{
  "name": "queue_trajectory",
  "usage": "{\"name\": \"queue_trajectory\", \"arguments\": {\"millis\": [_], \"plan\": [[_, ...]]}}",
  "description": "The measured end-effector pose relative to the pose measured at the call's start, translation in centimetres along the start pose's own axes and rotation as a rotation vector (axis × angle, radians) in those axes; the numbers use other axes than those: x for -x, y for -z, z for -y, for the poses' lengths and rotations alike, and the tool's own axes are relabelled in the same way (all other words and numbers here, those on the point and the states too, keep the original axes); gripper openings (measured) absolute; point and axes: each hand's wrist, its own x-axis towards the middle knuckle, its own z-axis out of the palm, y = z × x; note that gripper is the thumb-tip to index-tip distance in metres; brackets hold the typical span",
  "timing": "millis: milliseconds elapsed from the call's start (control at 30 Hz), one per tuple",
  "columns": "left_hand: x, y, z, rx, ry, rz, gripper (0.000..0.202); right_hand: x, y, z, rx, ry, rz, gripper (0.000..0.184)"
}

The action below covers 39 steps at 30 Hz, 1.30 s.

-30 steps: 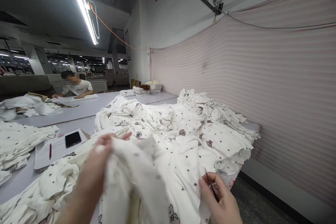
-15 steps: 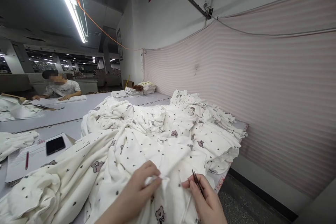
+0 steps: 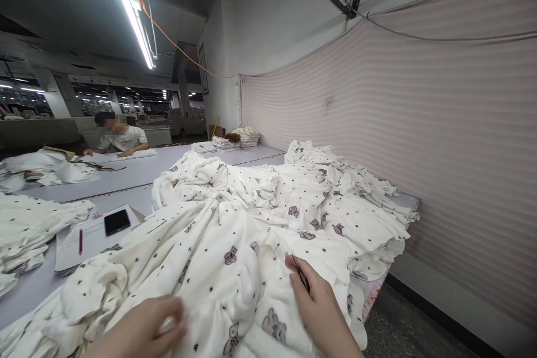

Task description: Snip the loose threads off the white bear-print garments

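Note:
White fleecy fabric (image 3: 235,229) printed with bears and small dark marks lies heaped in front of me. My right hand (image 3: 312,296) is closed around slim dark thread snips (image 3: 301,275), points upward, and its fingertips rest against the cloth. Down at the left, my left hand (image 3: 146,321) hovers low over the fabric with curled fingers. Motion blurs its fingertips, and a white patch shows between thumb and fingers; whether cloth is gripped there cannot be made out.
Papers (image 3: 67,251) with a red pen (image 3: 80,241) and a black phone (image 3: 116,222) lie left of the heap. Across the table (image 3: 138,179) a person (image 3: 126,137) bends over white cloth. Folded stacks (image 3: 247,137) stand at the back. A striped curtain (image 3: 419,112) covers the right wall.
My left hand has moved left and down, away from the bunched cloth it was pinching. My right hand has shifted slightly left and up with the snips. The view has turned a little left.

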Motion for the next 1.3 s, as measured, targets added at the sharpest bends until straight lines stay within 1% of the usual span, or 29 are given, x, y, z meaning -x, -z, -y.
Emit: {"name": "queue_trajectory", "arguments": {"millis": [33,100,133,200,267,333,400,433,500,567,633,667,733,767,800,867,933,967,1033,1067,1100,1167,1233,1300], "plan": [[-0.6,-0.6,-1.8,-0.005,-0.044,0.104,0.015,-0.5,-0.4,0.2,0.002,-0.004,-0.006,0.032],[-2.1,-2.3,-5.3,0.029,-0.123,0.074,0.020,-1.2,-1.1,0.5,0.010,0.011,-0.002,0.030],[-2.9,-3.3,-6.7,0.043,-0.158,0.049,0.023,-1.4,-1.3,0.7,0.030,0.033,-0.006,0.029],[-4.6,-5.2,-8.5,0.059,-0.127,0.001,0.032,-1.7,-1.6,0.8,0.118,0.075,-0.036,0.028],[-6.0,-6.2,-9.0,0.093,-0.070,-0.006,0.029,-1.9,-1.5,0.7,0.251,0.094,-0.084,0.026],[-6.7,-5.8,-8.3,0.160,-0.037,0.012,0.023,-2.1,-1.2,0.2,0.384,0.078,-0.107,0.025],[-6.6,-4.2,-6.8,0.242,-0.016,0.048,0.028,-2.2,-0.9,-0.4,0.476,0.042,-0.099,0.024],[-6.3,-3.2,-6.1,0.306,0.018,0.075,0.029,-2.1,-0.7,-0.6,0.503,0.023,-0.088,0.023],[-5.4,-1.1,-4.7,0.491,0.125,0.129,0.033,-1.8,-0.5,-0.6,0.530,-0.009,-0.105,0.025],[-4.4,0.3,-3.8,0.728,0.247,0.182,0.038,-1.3,-0.4,-0.1,0.501,-0.003,-0.161,0.028],[-3.7,0.7,-3.3,0.941,0.312,0.229,0.043,-0.7,-0.8,0.9,0.417,0.064,-0.192,0.031],[-3.4,0.6,-3.2,1.032,0.318,0.246,0.045,-0.6,-1.2,1.4,0.366,0.118,-0.165,0.033],[-3.2,0.1,-2.9,1.185,0.301,0.274,0.047,-0.7,-2.4,2.3,0.294,0.207,-0.068,0.040],[-3.2,-0.3,-2.7,1.244,0.281,0.290,0.047,-0.9,-3.1,2.6,0.268,0.226,-0.031,0.044],[-3.2,-0.5,-2.5,1.288,0.259,0.313,0.048,-1.4,-3.9,2.7,0.238,0.233,-0.007,0.043],[-3.1,-1.0,-2.0,1.339,0.217,0.366,0.046,-2.4,-5.2,2.6,0.164,0.235,0.002,0.028],[-2.8,-1.1,-1.5,1.342,0.194,0.386,0.042,-3.1,-5.8,2.4,0.094,0.264,0.007,0.013],[-2.7,-1.0,-1.4,1.326,0.198,0.369,0.040,-3.3,-5.7,2.2,0.068,0.280,0.007,0.011],[-2.3,-0.7,-1.3,1.253,0.219,0.296,0.034,-3.2,-5.0,2.1,0.012,0.265,-0.014,0.005],[-2.2,-0.6,-1.4,1.208,0.224,0.258,0.032,-2.9,-4.4,2.1,-0.013,0.238,-0.019,0.003],[-2.1,-0.4,-1.5,1.172,0.220,0.234,0.031,-2.5,-3.8,2.2,-0.024,0.205,-0.017,0.007],[-2.0,-0.3,-1.8,1.135,0.190,0.245,0.029,-1.5,-2.7,2.7,0.011,0.162,-0.009,0.013],[-2.0,-0.4,-2.1,1.136,0.173,0.281,0.027,-0.3,-2.2,3.4,0.066,0.203,-0.021,0.010],[-2.2,-0.8,-2.5,1.142,0.154,0.268,0.024,0.8,-2.5,4.2,0.051,0.280,-0.027,0.008]]}}
